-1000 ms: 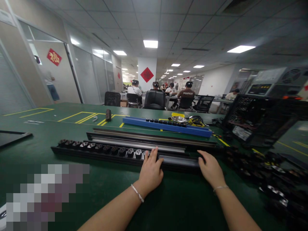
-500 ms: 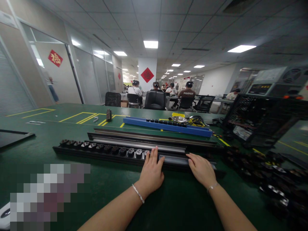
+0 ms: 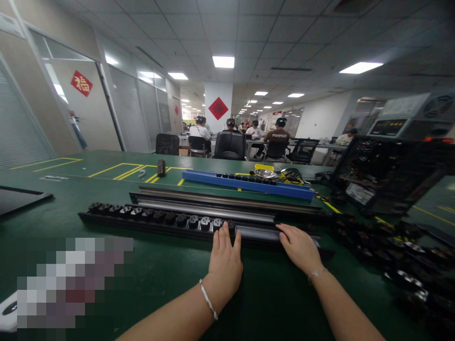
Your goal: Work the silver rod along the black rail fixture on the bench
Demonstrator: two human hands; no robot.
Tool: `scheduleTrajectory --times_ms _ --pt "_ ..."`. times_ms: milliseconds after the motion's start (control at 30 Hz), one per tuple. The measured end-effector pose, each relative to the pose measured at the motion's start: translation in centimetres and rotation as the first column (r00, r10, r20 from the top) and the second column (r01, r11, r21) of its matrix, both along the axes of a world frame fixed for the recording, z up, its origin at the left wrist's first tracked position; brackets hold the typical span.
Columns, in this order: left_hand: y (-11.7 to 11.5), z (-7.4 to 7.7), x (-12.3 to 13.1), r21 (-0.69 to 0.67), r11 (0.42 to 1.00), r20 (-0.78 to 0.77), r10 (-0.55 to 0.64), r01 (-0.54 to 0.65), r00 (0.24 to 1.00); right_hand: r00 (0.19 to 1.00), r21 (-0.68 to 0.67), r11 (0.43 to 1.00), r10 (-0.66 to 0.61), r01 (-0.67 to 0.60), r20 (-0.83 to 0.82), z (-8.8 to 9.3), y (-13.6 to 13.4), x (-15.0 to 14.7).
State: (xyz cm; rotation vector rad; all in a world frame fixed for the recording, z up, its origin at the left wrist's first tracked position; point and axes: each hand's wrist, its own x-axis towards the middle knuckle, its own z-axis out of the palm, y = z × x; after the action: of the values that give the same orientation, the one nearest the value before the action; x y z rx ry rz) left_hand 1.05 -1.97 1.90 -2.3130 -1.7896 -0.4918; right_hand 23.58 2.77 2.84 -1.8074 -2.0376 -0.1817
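Left grip: the left grip (image 3: 224, 258) lies palm down and released, fingers stretched together, fingertips on the near edge of the long black socket rail (image 3: 106, 219); a thin bracelet sits on its wrist.
Right grip: the right grip (image 3: 300, 247) is also released and flat, with its fingers laid on the grey cover strip (image 3: 258, 232) and nothing clenched.
Rail position: the rail runs left to right across the green surface (image 3: 106, 187), just ahead of both grips.
Socket modules: a row of socket modules (image 3: 159, 216) fills the rail's left and middle part and ends at the left grip's fingertips.
Cover strip: it sits in the rail between the two grips.
Behind the rail: two more long rails (image 3: 213, 201) lie parallel and close by. Further back is a blue rail (image 3: 249, 184) with a metal bowl (image 3: 265, 173) near it.
Right side: a heap of loose black modules (image 3: 398, 255) lies near the right grip, and an open black chassis (image 3: 384, 175) stands beyond it.
Obstruction: the rail's right end is hidden under the right grip.
Background: people (image 3: 277, 136) sit at a far table.
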Motion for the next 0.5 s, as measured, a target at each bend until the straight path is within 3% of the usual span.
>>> scheduleTrajectory --times_ms 200,333,500 --pt "-0.8 -1.0 -0.8 -0.031 0.999 0.083 -0.011 0.013 0.996 1.000 -0.013 1.000 -0.014 0.014 -0.006 0.1 -0.2 -0.1" --pt "-0.6 -1.5 -1.9 -0.014 0.996 0.094 -0.082 0.084 0.992 0.999 -0.002 0.999 -0.033 0.033 0.007 0.1 -0.2 -0.2" --pt "-0.3 -1.6 -2.0 -0.031 0.998 0.110 -0.045 0.049 0.993 0.999 0.028 0.999 -0.035 0.035 0.008 0.0 -0.1 -0.2"
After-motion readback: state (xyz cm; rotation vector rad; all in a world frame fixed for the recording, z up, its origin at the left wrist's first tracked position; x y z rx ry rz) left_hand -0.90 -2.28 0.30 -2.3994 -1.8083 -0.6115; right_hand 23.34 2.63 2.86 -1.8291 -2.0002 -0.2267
